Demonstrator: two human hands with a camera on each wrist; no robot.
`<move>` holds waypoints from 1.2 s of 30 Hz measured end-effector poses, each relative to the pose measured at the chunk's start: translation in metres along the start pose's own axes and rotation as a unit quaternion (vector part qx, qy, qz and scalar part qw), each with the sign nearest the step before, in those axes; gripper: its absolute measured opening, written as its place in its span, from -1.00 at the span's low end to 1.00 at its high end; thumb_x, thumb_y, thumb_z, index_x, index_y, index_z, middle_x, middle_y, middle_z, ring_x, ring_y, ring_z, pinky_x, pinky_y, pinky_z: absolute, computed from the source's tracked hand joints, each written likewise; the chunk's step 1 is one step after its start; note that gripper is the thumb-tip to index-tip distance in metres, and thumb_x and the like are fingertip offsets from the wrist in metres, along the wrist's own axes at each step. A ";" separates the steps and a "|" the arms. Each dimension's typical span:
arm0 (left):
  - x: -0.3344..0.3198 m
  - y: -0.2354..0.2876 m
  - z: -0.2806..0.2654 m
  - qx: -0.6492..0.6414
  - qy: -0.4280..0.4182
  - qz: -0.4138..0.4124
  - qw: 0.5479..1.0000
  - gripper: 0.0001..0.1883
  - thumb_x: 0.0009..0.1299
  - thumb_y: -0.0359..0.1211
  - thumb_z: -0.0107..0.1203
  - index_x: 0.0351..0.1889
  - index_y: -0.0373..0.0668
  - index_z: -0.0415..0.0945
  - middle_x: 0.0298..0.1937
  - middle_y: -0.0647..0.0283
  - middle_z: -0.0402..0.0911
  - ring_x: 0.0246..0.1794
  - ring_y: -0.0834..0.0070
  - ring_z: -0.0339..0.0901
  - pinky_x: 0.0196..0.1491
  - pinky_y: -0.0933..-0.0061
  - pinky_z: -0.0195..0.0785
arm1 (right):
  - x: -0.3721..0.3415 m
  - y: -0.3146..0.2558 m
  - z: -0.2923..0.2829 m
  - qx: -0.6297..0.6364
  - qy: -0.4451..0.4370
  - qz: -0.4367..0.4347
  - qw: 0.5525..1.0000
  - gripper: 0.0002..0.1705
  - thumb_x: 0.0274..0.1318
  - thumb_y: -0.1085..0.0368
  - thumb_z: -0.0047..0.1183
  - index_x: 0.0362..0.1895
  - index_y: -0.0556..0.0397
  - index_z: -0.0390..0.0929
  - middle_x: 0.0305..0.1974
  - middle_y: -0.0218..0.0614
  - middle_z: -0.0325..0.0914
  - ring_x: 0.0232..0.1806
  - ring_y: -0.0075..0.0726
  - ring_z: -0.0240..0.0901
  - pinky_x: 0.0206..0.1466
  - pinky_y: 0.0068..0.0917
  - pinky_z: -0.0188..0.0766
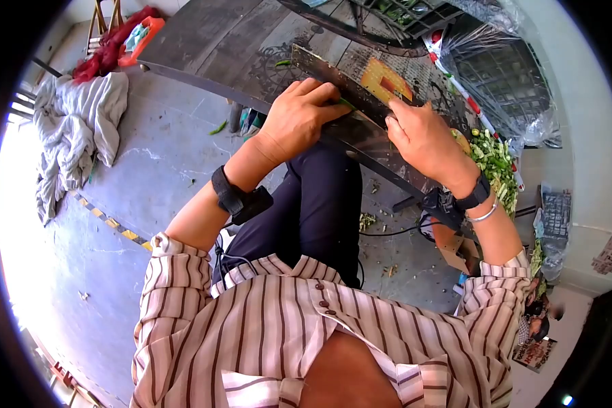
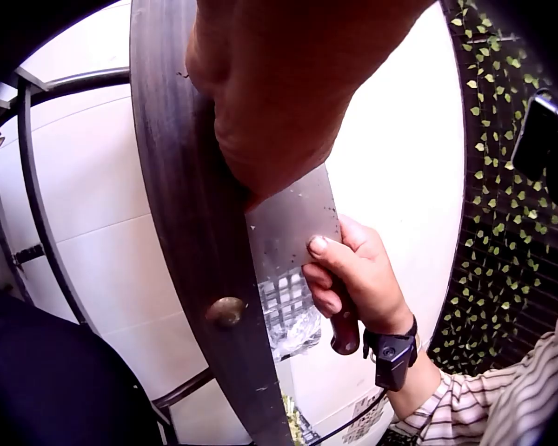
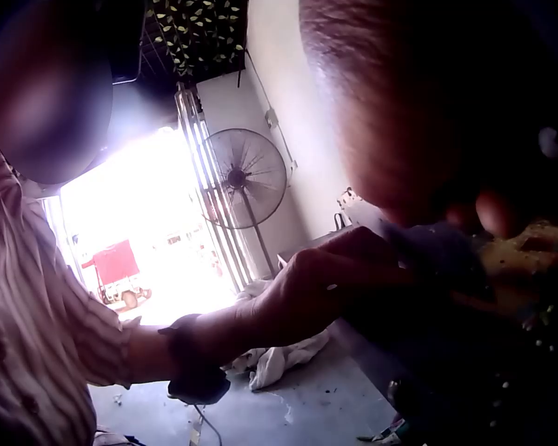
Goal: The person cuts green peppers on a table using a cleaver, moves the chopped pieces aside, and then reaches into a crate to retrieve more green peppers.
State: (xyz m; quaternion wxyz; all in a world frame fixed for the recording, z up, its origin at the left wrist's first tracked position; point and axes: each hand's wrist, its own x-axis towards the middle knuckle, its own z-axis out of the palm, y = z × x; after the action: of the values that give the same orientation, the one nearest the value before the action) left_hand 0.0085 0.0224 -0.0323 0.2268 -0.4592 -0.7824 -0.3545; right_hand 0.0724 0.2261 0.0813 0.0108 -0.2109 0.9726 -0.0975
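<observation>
A broad-bladed cleaver (image 1: 341,83) lies slantwise over the near edge of the dark table in the head view. My right hand (image 1: 425,139) grips it, fingers curled at the handle end. In the left wrist view the dark red handle (image 2: 347,333) shows under that hand, below the wide grey blade (image 2: 293,223). Close against the blade's near side, my left hand (image 1: 298,115) bends its fingers over a green chili pepper (image 1: 347,103), mostly hidden by them. Another green chili (image 1: 283,62) lies on the table past the left fingertips.
Chopped green pieces (image 1: 494,163) are heaped right of my right hand. Beyond the blade lies a yellow-orange piece (image 1: 377,73). Dark crates (image 1: 500,85) stand at the back right. A chili (image 1: 217,128) and scraps lie on the floor; a grey cloth (image 1: 81,122) hangs at left.
</observation>
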 end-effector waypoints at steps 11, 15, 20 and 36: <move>-0.005 -0.006 0.003 -0.033 0.066 -0.002 0.997 -0.65 -0.01 -0.55 0.08 -0.23 -0.09 0.64 -0.22 0.30 0.55 -0.21 0.30 0.48 -0.12 0.36 0.42 | 0.006 0.006 -0.007 -0.043 -0.044 -0.041 0.997 -0.86 0.09 0.33 -0.02 -0.36 0.12 0.32 -0.61 -0.03 0.43 -0.49 0.12 0.47 -0.43 -0.11 0.40; -0.004 -0.005 0.003 -0.042 0.060 -0.017 0.997 -0.65 -0.01 -0.55 0.08 -0.23 -0.10 0.64 -0.22 0.31 0.54 -0.20 0.30 0.48 -0.12 0.37 0.42 | 0.009 0.008 -0.009 -0.043 -0.068 -0.013 0.997 -0.85 0.09 0.33 -0.01 -0.38 0.13 0.31 -0.61 -0.03 0.44 -0.49 0.13 0.46 -0.43 -0.10 0.40; -0.004 -0.006 0.003 -0.058 0.051 -0.029 0.997 -0.63 -0.04 -0.57 0.08 -0.24 -0.10 0.64 -0.24 0.31 0.54 -0.21 0.30 0.48 -0.13 0.36 0.43 | 0.011 0.012 0.000 -0.011 -0.049 -0.023 0.998 -0.84 0.11 0.33 -0.03 -0.40 0.16 0.32 -0.61 0.02 0.43 -0.48 0.17 0.45 -0.42 -0.07 0.39; -0.002 -0.002 0.004 -0.047 0.036 -0.050 0.997 -0.64 -0.02 -0.57 0.11 -0.24 -0.05 0.64 -0.24 0.36 0.56 -0.19 0.32 0.50 -0.15 0.38 0.45 | 0.014 -0.001 -0.009 0.059 0.004 0.031 0.998 -0.80 0.18 0.31 -0.08 -0.43 0.20 0.35 -0.61 0.06 0.42 -0.49 0.23 0.41 -0.42 -0.04 0.32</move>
State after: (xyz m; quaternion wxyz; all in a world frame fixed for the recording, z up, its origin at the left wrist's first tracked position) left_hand 0.0078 0.0232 -0.0370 0.2146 -0.4167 -0.7780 -0.4183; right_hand 0.0593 0.2211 0.0901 0.0227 -0.1794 0.9712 -0.1553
